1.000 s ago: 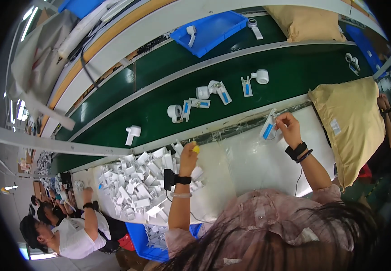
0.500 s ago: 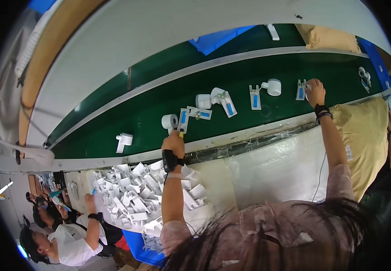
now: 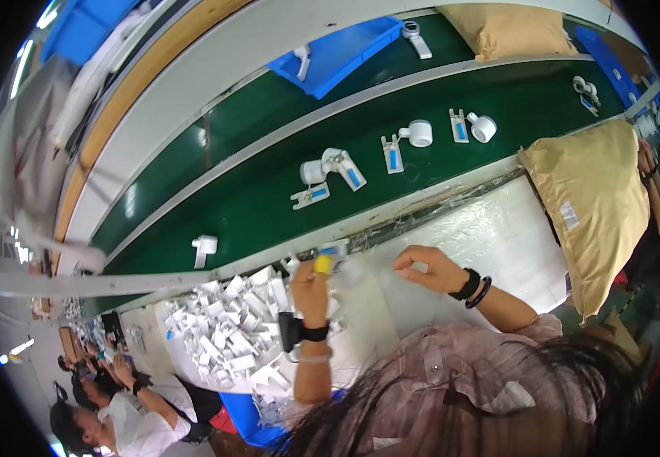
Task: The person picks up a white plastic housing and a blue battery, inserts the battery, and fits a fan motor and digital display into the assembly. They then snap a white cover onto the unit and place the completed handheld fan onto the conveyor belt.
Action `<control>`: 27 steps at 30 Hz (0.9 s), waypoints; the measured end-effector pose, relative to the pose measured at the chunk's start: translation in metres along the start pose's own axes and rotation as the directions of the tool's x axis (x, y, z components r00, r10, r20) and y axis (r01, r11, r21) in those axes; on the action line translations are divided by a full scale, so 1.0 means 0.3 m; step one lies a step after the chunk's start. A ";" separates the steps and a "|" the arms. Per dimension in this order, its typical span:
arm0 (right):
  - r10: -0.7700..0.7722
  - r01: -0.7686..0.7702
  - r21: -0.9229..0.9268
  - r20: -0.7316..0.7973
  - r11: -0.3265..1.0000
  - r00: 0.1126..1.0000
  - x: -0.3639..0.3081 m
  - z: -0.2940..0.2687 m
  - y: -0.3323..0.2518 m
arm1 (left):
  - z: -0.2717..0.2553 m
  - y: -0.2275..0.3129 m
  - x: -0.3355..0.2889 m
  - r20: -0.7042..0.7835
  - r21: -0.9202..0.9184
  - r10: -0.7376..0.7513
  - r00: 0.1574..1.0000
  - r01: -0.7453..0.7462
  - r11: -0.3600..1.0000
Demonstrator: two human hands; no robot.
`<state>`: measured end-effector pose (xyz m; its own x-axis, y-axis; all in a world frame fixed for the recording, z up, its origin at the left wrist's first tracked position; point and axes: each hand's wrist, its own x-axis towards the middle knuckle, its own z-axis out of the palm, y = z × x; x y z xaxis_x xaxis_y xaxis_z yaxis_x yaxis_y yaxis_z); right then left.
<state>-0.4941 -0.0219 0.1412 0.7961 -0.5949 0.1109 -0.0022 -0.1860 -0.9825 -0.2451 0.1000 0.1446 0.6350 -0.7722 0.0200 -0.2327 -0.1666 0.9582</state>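
Observation:
My left hand [image 3: 311, 293] is closed on a white plastic part with a blue piece [image 3: 334, 250] in it, smeared by motion, just in front of the belt's near edge. A yellow patch [image 3: 323, 264] shows at its fingertips; I cannot tell what it is. Beside it lies a heap of white plastic parts [image 3: 227, 327]. My right hand [image 3: 433, 268] hovers over the plastic-covered surface, thumb and fingers apart, holding nothing I can see. On the green belt [image 3: 257, 194] sit several white round-headed units joined to flat pieces with blue blocks [image 3: 392, 158].
A blue tray [image 3: 338, 57] and another white unit [image 3: 418, 42] are beyond the belt's divider. Yellow-brown sacks [image 3: 593, 190] stand at the right. A blue bin [image 3: 248, 419] is low at the left, where co-workers [image 3: 143, 404] sit.
My left hand has drawn back from the belt with the white part. My right hand has let go of a unit on the belt and come back toward me. The view has shifted.

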 end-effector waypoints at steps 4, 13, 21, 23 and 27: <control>-0.075 0.095 -0.243 0.091 0.965 0.993 -0.042 0.078 -0.110 | 0.182 0.101 -0.248 0.091 -0.348 -0.091 0.992 0.117 0.930; -0.278 0.264 -0.186 -0.049 0.946 0.959 -0.169 0.109 -0.133 | 0.196 0.230 -0.411 0.175 -0.373 -0.032 0.984 0.096 0.923; 0.073 -0.091 0.205 0.092 0.975 0.993 -0.280 0.114 -0.172 | 0.042 0.221 -0.423 0.292 0.011 0.005 0.956 -0.009 1.000; 0.120 -0.151 0.271 0.126 0.951 0.985 -0.292 0.110 -0.198 | 0.001 0.217 -0.380 0.273 0.006 0.366 0.890 -0.382 0.924; 0.089 -0.186 0.291 0.316 0.939 0.944 -0.310 0.102 -0.257 | -0.001 0.200 -0.340 0.843 -0.282 0.248 0.477 -0.001 0.959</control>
<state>-0.5494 0.0717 0.2021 0.9432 -0.3309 -0.0297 0.0263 0.1635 -0.9862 -0.3235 0.1690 0.2002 -0.3757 -0.9267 0.0069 -0.0156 0.0138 0.9998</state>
